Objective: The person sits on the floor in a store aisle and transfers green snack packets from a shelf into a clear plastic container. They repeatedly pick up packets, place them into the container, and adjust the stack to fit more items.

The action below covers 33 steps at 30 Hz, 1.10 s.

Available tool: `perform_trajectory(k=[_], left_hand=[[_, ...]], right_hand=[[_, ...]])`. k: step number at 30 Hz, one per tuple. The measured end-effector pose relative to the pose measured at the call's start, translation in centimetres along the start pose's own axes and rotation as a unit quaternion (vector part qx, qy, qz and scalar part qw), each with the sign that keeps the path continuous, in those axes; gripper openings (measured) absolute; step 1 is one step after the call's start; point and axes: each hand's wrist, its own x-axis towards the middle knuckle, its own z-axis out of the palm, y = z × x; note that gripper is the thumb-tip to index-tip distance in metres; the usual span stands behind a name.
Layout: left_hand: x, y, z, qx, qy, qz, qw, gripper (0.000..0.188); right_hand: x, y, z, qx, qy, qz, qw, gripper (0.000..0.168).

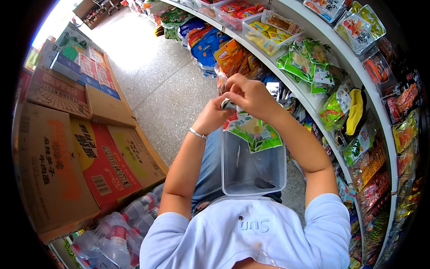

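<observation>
My left hand [215,114] pinches the top edge of a green and white snack packet [257,132], which hangs over the far end of a clear plastic bin [253,175]. Close against it, my right hand [247,95] has its fingers bent at the same top edge; whether they grip the packet cannot be told. The bin rests at my lap, with a small dark shape visible near its close end. Just beyond my fingers is a reddish clear packet [221,79], partly hidden by them.
Curved white shelves [302,90] with snack packets and plastic bins run along the right. Stacked cardboard cartons [50,161] stand at the left, with wrapped plastic bottles [117,235] below them. Orange packets [231,57] lie on the lower shelf ahead, beside the speckled floor [161,84].
</observation>
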Motion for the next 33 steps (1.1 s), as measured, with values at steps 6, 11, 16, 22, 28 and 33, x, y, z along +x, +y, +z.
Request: perform_trajectory(k=[6, 11, 16, 22, 28, 33], left_hand=[[0.2, 0.0, 0.5, -0.101, -0.002, 0.009, 0.995, 0.033], [0.3, -0.3, 0.3, -0.081, -0.003, 0.041, 0.996, 0.032], [0.2, -0.3, 0.5, -0.090, -0.013, 0.059, 0.994, 0.027], [-0.2, 0.3, 0.4, -0.082, -0.008, 0.055, 0.995, 0.026], [0.5, -0.7, 0.5, -0.109, -0.015, 0.092, 0.990, 0.024], [0.2, -0.7, 0.5, -0.133, -0.028, 0.086, 0.987, 0.026]], right_hand=[[-6.3, -0.3, -3.3, 0.073, 0.064, 0.132, 0.987, 0.036], [-10.4, -2.5, -3.5, -0.132, 0.077, 0.074, 0.985, 0.047], [-12.5, -2.7, -2.0, -0.232, 0.044, 0.141, 0.961, 0.053], [-9.9, -3.2, -0.6, -0.237, 0.000, -0.093, 0.967, 0.039], [-6.3, -4.2, -0.2, -0.361, -0.192, -0.140, 0.902, 0.007], [-6.7, -1.2, 2.7, -0.331, -0.137, -0.146, 0.922, 0.031]])
